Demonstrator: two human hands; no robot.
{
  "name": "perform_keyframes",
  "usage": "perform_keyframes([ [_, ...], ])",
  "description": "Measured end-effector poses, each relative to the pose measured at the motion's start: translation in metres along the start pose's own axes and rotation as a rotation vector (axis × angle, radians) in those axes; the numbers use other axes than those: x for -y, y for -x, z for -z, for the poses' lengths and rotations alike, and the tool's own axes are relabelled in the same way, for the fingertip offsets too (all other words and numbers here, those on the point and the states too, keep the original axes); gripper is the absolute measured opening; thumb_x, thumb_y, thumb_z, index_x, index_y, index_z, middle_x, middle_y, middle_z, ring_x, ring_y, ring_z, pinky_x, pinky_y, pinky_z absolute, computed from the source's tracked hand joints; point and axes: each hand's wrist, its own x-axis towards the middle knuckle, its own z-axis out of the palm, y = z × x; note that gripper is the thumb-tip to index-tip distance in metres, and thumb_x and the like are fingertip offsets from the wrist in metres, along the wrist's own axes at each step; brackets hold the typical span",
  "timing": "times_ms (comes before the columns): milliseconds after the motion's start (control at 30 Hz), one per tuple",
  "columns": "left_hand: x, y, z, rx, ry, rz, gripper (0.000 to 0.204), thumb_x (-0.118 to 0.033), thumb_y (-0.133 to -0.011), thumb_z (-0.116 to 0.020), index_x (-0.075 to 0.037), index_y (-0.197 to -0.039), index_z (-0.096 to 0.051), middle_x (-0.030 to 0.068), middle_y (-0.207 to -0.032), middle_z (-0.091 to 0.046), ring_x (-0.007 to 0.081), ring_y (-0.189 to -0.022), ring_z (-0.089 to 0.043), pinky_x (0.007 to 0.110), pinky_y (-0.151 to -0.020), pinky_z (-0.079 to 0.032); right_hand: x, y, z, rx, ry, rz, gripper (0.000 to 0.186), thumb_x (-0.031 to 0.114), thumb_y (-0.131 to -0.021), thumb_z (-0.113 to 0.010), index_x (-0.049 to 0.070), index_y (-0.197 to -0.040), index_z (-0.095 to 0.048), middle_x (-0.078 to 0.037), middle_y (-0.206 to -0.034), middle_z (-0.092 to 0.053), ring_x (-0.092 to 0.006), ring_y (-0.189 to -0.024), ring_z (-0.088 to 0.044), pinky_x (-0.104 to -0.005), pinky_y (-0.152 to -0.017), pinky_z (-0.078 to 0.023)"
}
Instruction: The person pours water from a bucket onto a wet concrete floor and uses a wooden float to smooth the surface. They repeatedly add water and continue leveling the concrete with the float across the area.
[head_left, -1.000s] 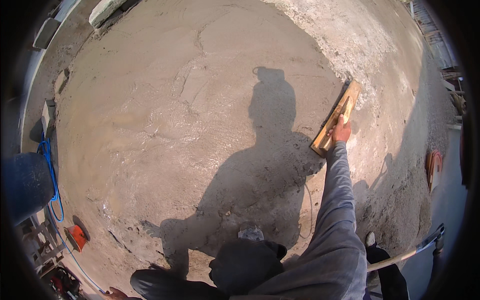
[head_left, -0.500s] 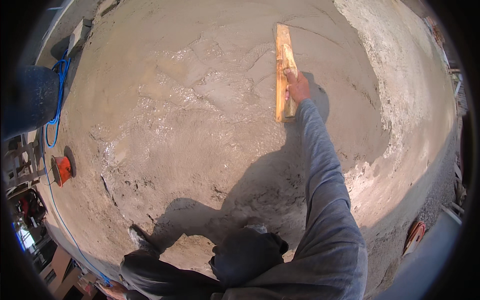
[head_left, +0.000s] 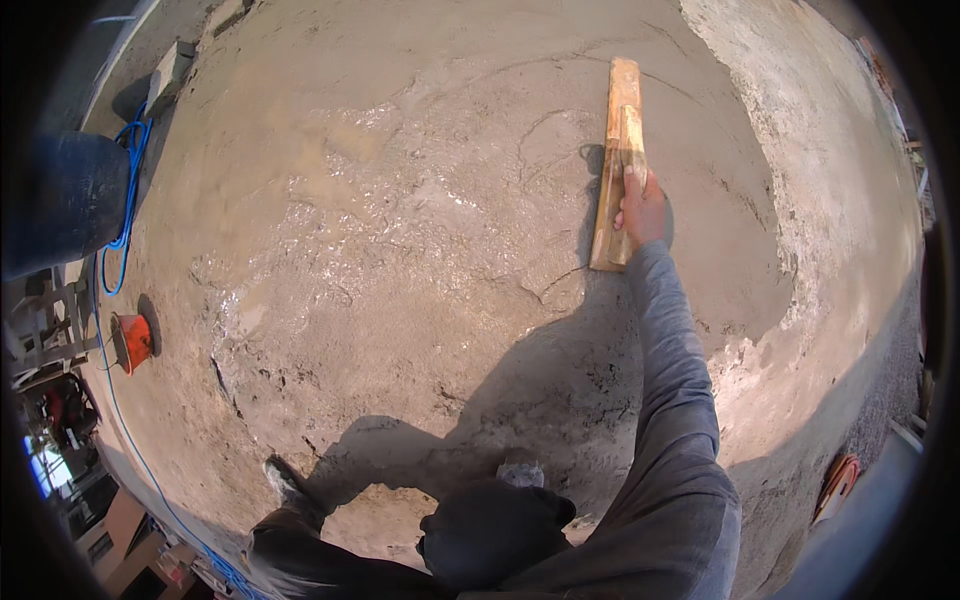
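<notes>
My right hand (head_left: 641, 205) is closed on the handle of a long wooden float (head_left: 619, 110), held over the wet grey concrete (head_left: 400, 230) at upper right of centre. The float lies lengthwise away from me, casting a shadow on the surface along its left side. My grey-sleeved right arm reaches up to it from the lower edge. My left hand is not visible in this picture.
At the left stand a dark blue barrel (head_left: 70, 200), a coiled blue hose (head_left: 128, 230), a concrete block (head_left: 170, 75) and an orange bucket (head_left: 132, 342). A rough, drier strip (head_left: 820, 160) borders the wet patch on the right. An orange coil (head_left: 836, 488) lies lower right.
The view has shifted. The float has swung to a more upright angle in the picture, moving up-left, then slightly right and down. A hand glimpsed at the lower left is no longer visible.
</notes>
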Motion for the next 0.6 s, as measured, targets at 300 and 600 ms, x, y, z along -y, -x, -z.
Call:
perform_keyframes([
  [300,-0.004,0.109,0.165,-0.098,-0.916,-0.179,0.068,-0.041,-0.081,-0.076,-0.005,-0.135,-0.054,0.0196,-0.123,-0.064,0.0351,-0.108,-0.064,0.045,-0.093,-0.052,0.056,-0.130,-0.083,0.291,0.042,-0.052,0.059,0.045,-0.098,-0.053,-0.003,-0.132,-0.048,-0.003,-0.064,-0.048,-0.0128,-0.047,-0.049,-0.0321,-0.044,-0.045],
  [600,-0.034,0.064,0.086,0.123,-0.917,0.125,0.078,-0.045,-0.078,-0.076,-0.003,-0.138,-0.049,0.0207,-0.125,-0.061,0.0367,-0.110,-0.063,0.045,-0.095,-0.051,0.068,0.013,-0.214,1.066,0.331,0.065,0.081,0.046,-0.097,-0.055,-0.008,-0.150,-0.028,-0.017,-0.081,-0.065,-0.0139,-0.045,-0.051,-0.0323,-0.060,-0.053],
])
